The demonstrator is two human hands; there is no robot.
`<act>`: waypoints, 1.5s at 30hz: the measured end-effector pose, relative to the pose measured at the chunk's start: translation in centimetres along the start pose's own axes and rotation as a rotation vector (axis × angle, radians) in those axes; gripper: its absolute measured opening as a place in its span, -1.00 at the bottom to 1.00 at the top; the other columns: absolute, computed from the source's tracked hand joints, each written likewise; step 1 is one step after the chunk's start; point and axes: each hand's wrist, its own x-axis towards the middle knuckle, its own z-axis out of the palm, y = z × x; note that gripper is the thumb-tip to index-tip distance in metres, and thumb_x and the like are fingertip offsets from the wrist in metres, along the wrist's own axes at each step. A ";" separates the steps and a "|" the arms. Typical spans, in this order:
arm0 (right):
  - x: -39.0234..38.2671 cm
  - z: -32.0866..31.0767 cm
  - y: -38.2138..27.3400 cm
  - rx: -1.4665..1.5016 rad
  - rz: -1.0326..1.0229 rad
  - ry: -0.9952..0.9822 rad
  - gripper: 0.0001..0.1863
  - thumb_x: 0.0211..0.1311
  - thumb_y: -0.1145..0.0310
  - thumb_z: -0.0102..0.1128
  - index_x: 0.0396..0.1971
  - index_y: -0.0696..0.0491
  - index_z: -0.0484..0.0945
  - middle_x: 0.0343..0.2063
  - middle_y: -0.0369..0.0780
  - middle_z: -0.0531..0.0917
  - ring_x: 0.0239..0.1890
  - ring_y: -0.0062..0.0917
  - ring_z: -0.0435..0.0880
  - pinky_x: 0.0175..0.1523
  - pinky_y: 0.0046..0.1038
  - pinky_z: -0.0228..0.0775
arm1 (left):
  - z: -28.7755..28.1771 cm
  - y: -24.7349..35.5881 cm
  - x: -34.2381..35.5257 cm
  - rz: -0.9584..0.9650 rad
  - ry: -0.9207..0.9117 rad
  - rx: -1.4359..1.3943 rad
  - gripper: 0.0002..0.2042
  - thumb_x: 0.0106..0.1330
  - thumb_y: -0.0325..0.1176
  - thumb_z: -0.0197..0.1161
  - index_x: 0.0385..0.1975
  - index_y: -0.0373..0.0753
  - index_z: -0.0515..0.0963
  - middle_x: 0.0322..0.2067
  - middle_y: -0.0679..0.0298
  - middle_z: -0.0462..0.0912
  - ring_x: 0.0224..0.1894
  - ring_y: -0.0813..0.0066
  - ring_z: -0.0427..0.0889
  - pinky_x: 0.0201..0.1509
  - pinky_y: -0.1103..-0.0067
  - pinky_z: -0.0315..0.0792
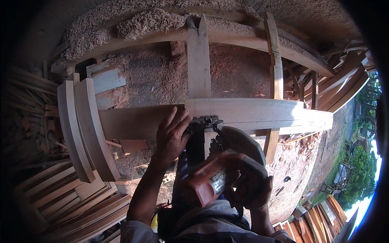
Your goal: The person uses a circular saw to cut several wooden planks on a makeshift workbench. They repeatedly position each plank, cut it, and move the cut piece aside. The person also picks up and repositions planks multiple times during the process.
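Note:
My right hand [261, 194] is closed around the handle of a circular saw [206, 182] with an orange-red motor housing and a dark blade guard. The saw's dark base plate [206, 121] meets the near edge of a pale plank [255, 111] that bears drawn lines. Against the saw's front left, my left hand [172, 135] lies with fingers stretched over a darker board [129, 119], its fingertips near the pale plank's left end. Whether the blade touches wood is hidden by the saw.
An upright-looking pale beam [198, 67] and a narrow timber [275, 77] run under the plank. Two curved boards [95, 125] lie at left. Shavings cover a long curved beam [154, 38] at the far side. Stacked timber [69, 194] stands lower left, more planks [318, 218] lower right.

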 end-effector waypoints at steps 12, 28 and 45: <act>-0.3 -0.5 -0.8 -0.272 0.007 0.096 0.30 0.06 -0.79 -0.33 0.23 0.27 0.44 -0.59 -0.31 0.55 -0.68 -0.61 0.49 -0.62 -0.56 0.27 | 0.2 0.2 0.9 -0.003 0.062 -0.013 -0.57 0.09 -0.47 0.51 0.03 -0.21 0.65 0.28 0.22 0.58 0.44 0.12 0.39 0.38 0.23 0.31; 0.4 0.4 -0.9 -0.217 -0.022 0.043 0.34 0.07 -0.77 -0.26 0.36 0.31 0.29 -0.61 -0.36 0.45 -0.68 -0.68 0.40 -0.59 -0.58 0.23 | -0.5 0.0 2.3 0.043 0.042 0.021 -0.62 0.07 -0.43 0.53 -0.05 -0.20 0.70 0.28 0.25 0.57 0.42 0.13 0.37 0.44 0.19 0.25; 0.1 -0.6 -0.7 -0.146 -0.015 -0.005 0.25 0.14 -0.70 -0.21 0.30 0.30 0.36 -0.57 -0.34 0.49 -0.64 -0.65 0.43 -0.55 -0.55 0.21 | -0.2 -0.2 1.8 -0.018 0.005 0.012 -0.57 0.08 -0.42 0.54 0.00 -0.14 0.66 0.27 0.28 0.58 0.47 0.14 0.30 0.58 0.02 -0.01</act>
